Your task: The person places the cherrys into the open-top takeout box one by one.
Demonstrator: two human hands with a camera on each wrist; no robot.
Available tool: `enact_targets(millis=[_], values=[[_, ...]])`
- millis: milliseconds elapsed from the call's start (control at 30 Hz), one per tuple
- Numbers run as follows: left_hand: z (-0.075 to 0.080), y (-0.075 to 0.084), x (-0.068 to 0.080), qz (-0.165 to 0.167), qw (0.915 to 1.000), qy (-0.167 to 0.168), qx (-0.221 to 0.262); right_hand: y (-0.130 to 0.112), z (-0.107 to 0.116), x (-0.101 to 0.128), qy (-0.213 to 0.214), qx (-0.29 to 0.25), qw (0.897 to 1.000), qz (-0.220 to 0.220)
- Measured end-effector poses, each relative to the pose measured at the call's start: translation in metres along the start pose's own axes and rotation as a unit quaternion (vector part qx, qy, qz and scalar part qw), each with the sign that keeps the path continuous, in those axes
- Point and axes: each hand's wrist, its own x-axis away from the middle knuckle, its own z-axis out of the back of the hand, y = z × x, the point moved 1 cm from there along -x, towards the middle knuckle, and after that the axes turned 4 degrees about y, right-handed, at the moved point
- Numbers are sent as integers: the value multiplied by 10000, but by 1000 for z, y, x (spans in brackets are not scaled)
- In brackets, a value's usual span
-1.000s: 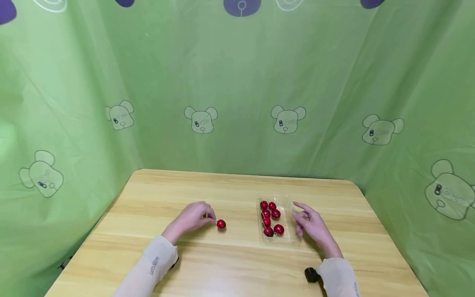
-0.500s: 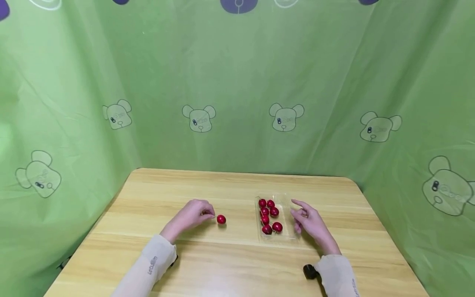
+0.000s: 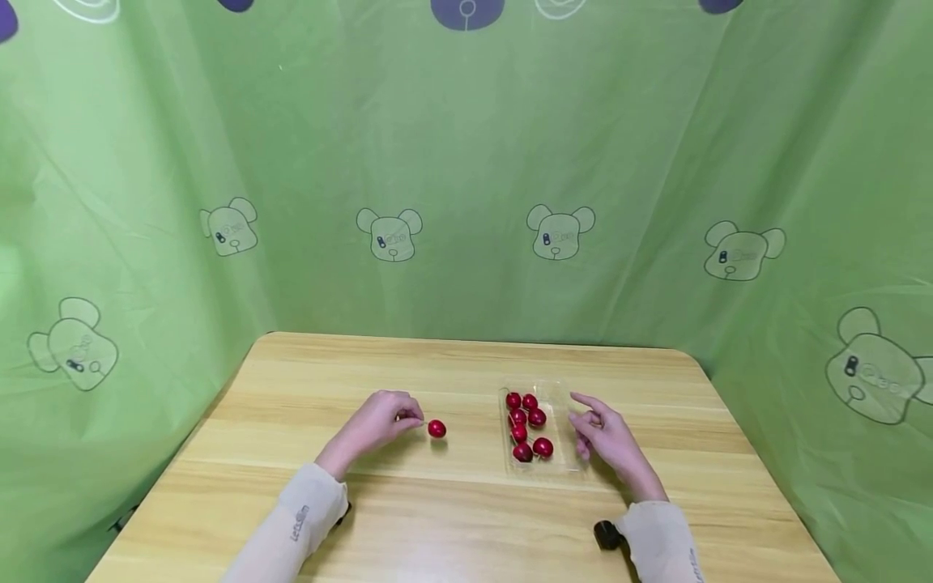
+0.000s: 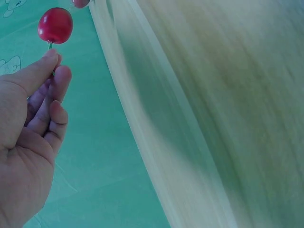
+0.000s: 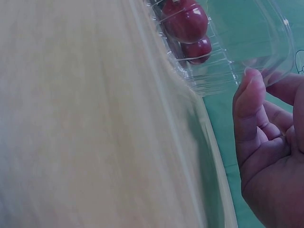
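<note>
Fingertips of the left hand are pinching the thin stem of a single cherry, which is hanging just off the wooden table, left of the clear plastic tray. Small, round and glossy, the cherry is probably light and slippery, with skin that bruises under pressure, so the stem is likely the safest hold. Six more cherries are lying in the tray's left half. Beside the tray's right edge, the right hand is resting with fingers loosely curled, thumb near the rim; whether it is touching is hard to tell. Both wrist views are showing the tabletop blurred.
</note>
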Motion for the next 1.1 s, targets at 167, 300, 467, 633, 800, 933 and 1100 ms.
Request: enact_targets(millis=[167, 300, 467, 633, 800, 933, 1100], values=[[-1, 0, -1, -40, 10000, 25, -19, 1, 0, -1, 9, 12, 10000, 3], [-2, 1, -2, -52, 10000, 9, -25, 2, 1, 0, 15, 5, 10000, 4], [-2, 3, -3, -65, 10000, 7, -27, 1, 2, 1, 25, 14, 10000, 16], [-2, 5, -4, -56, 10000, 49, -24, -2, 1, 1, 9, 22, 10000, 11], [-3, 6, -6, -46, 10000, 63, 2, -3, 0, 2, -4, 1, 10000, -19], [-3, 6, -8, -57, 10000, 68, -7, -3, 0, 2, -6, -16, 10000, -34], [-5, 8, -11, -114, 9999, 94, -36, -3, 0, 2, -28, -46, 10000, -26]])
